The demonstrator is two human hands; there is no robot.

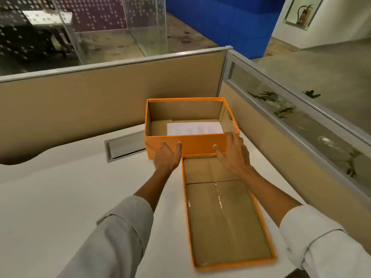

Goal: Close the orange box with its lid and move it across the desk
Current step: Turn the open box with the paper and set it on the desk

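The orange box (198,144) stands open at the far corner of the white desk, brown inside, with a white printed sheet (194,128) lying on its floor. Its orange lid (226,213) lies upside down on the desk just in front of the box, brown inner side up. My left hand (167,159) rests against the box's near wall toward its left end, thumb and fingers spread. My right hand (232,153) reaches over the far end of the lid, fingers apart, touching the box's near right corner. Neither hand has closed on anything.
The white desk (70,197) is bounded by tan partition panels at the back (100,101) and on the right (281,157). A grey cable slot (124,146) lies in the desk to the left of the box. The desk's back edge curves away at far left.
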